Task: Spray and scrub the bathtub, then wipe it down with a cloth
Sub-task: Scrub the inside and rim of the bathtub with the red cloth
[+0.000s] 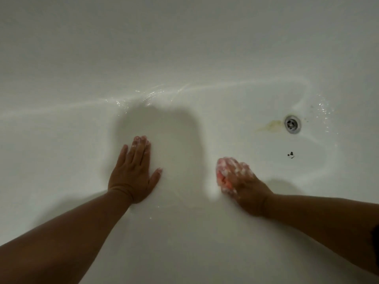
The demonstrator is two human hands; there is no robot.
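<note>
I look down into a white bathtub [184,58] with a wet, shiny floor. My left hand [133,171] lies flat on the tub floor, fingers straight and together, a little foam on the fingertips. To its right, my right hand [238,179] presses a pink sponge [222,179] onto the tub floor; the fingers curl over it and are covered in white foam. Most of the sponge is hidden under the hand.
The metal drain [292,124] sits at the right, with a yellowish stain [268,126] just left of it. A small dark speck [291,155] lies below the drain. Water droplets glisten on the far slope [151,95].
</note>
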